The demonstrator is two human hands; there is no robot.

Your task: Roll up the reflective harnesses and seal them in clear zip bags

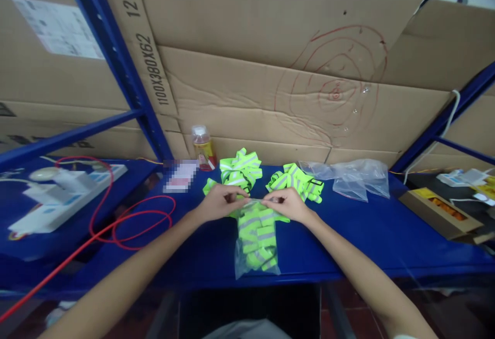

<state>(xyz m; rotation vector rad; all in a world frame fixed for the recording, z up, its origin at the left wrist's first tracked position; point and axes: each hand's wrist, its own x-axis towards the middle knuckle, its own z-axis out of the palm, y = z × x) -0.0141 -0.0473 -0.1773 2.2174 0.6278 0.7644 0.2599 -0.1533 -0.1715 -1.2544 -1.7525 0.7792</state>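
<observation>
A clear plastic bag (pixel 238 261) lies near the front edge of the blue table, with a folded bundle of neon-yellow reflective straps (pixel 257 233) inside. My left hand (pixel 222 202) pinches the left part of the bag's top edge between thumb and fingers. Pinched in the same way, the right part of that edge is in my right hand (pixel 288 204). Beyond my hands lie two loose heaps of the same straps, a left heap (pixel 240 166) and a right heap (pixel 296 179). My fingers partly cover the bag's mouth.
Empty clear bags (pixel 359 174) lie at the back right. A bottle (pixel 203 148) stands against the cardboard wall. At left are a red hose (pixel 133 220) and a power strip (pixel 69 200). An open cardboard box (pixel 439 213) sits at right. Blue uprights (pixel 116 61) frame the table.
</observation>
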